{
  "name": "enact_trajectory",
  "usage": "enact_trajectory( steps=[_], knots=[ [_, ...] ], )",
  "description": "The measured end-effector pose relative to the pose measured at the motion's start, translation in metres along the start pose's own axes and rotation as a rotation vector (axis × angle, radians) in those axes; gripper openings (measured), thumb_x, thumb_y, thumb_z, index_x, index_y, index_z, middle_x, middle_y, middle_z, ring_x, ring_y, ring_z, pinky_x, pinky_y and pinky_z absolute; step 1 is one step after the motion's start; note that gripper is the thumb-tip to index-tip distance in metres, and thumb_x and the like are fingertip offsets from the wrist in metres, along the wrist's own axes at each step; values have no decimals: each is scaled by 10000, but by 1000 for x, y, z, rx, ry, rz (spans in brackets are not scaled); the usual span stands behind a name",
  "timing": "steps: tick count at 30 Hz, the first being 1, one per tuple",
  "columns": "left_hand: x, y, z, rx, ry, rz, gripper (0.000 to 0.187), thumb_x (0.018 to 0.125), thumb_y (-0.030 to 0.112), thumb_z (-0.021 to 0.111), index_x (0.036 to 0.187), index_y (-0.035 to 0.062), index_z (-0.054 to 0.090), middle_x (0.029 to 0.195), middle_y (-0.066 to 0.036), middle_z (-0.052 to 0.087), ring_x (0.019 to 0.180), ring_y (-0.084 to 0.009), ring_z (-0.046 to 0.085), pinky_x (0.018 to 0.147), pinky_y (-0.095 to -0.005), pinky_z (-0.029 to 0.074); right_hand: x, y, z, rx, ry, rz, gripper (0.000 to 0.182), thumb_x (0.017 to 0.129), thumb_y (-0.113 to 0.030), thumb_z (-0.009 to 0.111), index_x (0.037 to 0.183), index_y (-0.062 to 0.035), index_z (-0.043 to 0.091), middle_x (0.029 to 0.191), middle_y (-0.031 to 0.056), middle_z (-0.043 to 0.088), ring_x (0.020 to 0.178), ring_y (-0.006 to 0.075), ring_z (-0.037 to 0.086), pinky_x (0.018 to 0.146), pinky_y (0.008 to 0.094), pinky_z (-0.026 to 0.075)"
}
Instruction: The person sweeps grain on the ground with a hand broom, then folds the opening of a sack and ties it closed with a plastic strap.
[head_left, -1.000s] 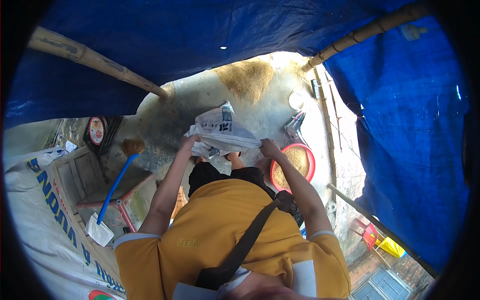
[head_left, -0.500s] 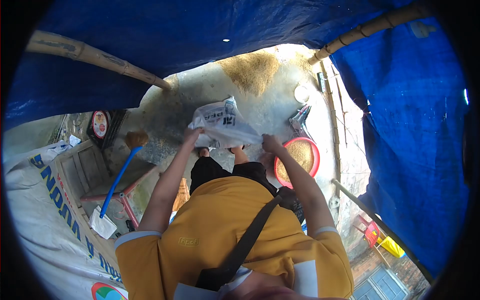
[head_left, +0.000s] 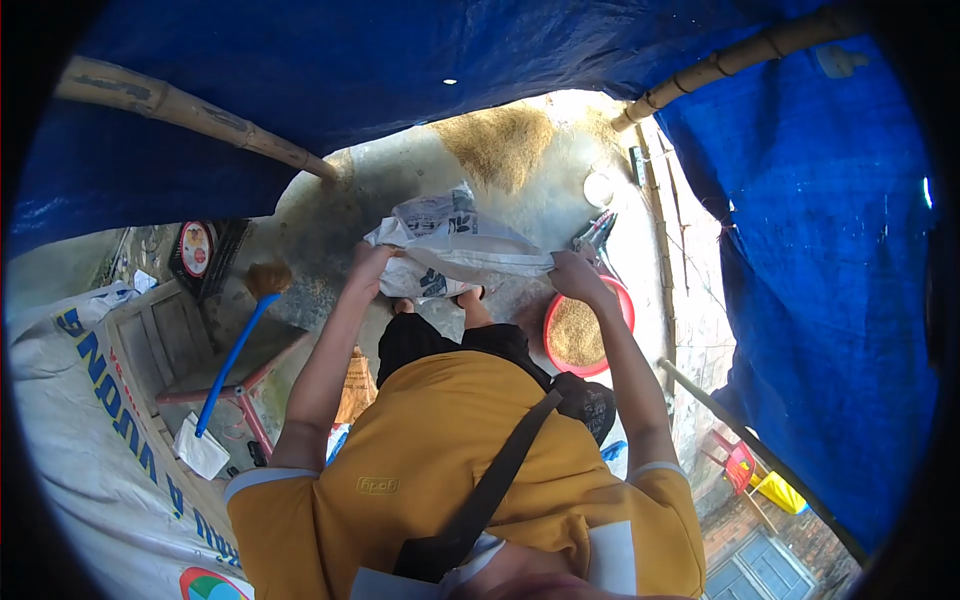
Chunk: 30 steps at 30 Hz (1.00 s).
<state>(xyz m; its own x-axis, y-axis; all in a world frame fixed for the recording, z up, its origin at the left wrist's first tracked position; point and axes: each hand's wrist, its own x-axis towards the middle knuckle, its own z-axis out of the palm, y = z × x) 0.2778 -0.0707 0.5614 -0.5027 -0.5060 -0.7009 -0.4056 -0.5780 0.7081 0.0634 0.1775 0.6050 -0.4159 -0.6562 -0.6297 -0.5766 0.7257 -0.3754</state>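
Note:
A white printed sack (head_left: 450, 245) hangs stretched between my two hands, above the concrete floor and just beyond my feet. My left hand (head_left: 372, 262) is closed on the sack's left edge. At the opposite end, my right hand (head_left: 572, 272) grips the sack's right corner. The mouth edge looks pulled wide, with a fold running across between the hands. Beside my right forearm stands a red basin (head_left: 547, 335) holding golden grain (head_left: 577, 333).
Loose grain (head_left: 500, 140) lies spread on the floor ahead. A blue-handled broom (head_left: 235, 362) leans near a small table at left. Blue tarpaulin (head_left: 800, 220) and bamboo poles (head_left: 200, 118) surround the space. A large white sack (head_left: 110, 450) stands at lower left.
Both hands have moved apart and slightly upward, my left hand going left and my right hand right. The sack is now stretched wider, and its upper edge has opened out.

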Motion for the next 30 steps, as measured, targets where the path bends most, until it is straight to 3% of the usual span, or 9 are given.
enact_trajectory(
  steps=[3,5,10,19,23,25,26,28,30],
  knots=[
    [35,-64,-11,-90,39,-3,302,621,54,593,916,-5,566,838,-80,583,745,-159,561,634,-290,444,28,11,45,-17,46,55,238,698,-150,471,876,-18,558,862,211,561,828,351,541,728,420,428],
    [70,-120,-24,215,199,-142,364,587,92,620,924,-29,554,855,-89,582,750,-177,561,649,-301,443,45,19,87,-77,57,170,214,703,-151,471,856,-36,567,893,198,564,840,342,546,730,424,431],
    [77,-108,2,80,346,-289,328,566,32,552,885,-46,534,821,-101,562,734,-210,563,629,-332,455,64,35,120,-107,-18,171,200,713,-158,469,842,-39,565,911,203,558,870,341,537,747,425,428],
    [9,5,6,-79,28,-15,192,645,28,545,828,-19,579,777,-98,586,679,-182,573,579,-288,448,4,12,7,-17,83,-50,204,689,-148,472,803,-4,561,812,212,557,779,361,536,705,422,420],
    [65,-81,-19,137,87,-19,248,609,53,566,847,-13,582,785,-110,585,681,-175,573,581,-298,443,38,27,74,-36,138,52,223,702,-161,471,843,-9,554,851,215,564,803,354,548,716,422,435],
    [105,-159,-41,176,119,-321,326,559,76,582,864,-38,573,803,-126,588,690,-195,574,593,-309,440,52,40,113,-129,-36,23,233,707,-161,469,867,-13,552,860,213,566,814,346,552,724,419,437],
    [94,-160,-37,181,119,-322,326,559,76,582,864,-38,573,803,-126,588,690,-195,574,593,-309,440,56,40,125,-228,-212,-15,245,712,-161,466,890,-17,550,869,210,568,824,338,555,732,416,438],
    [58,-151,-12,420,254,-94,384,519,84,589,872,-62,562,821,-140,589,700,-230,574,599,-323,442,45,13,114,-183,-175,43,252,696,-164,489,893,-18,550,881,208,563,836,346,546,725,418,437],
    [45,-125,-5,343,276,-152,400,516,74,594,886,-74,553,849,-148,587,752,-245,568,622,-319,442,42,11,111,-137,-132,102,263,681,-166,512,896,-19,551,894,207,558,847,353,536,717,421,436]
  ],
)
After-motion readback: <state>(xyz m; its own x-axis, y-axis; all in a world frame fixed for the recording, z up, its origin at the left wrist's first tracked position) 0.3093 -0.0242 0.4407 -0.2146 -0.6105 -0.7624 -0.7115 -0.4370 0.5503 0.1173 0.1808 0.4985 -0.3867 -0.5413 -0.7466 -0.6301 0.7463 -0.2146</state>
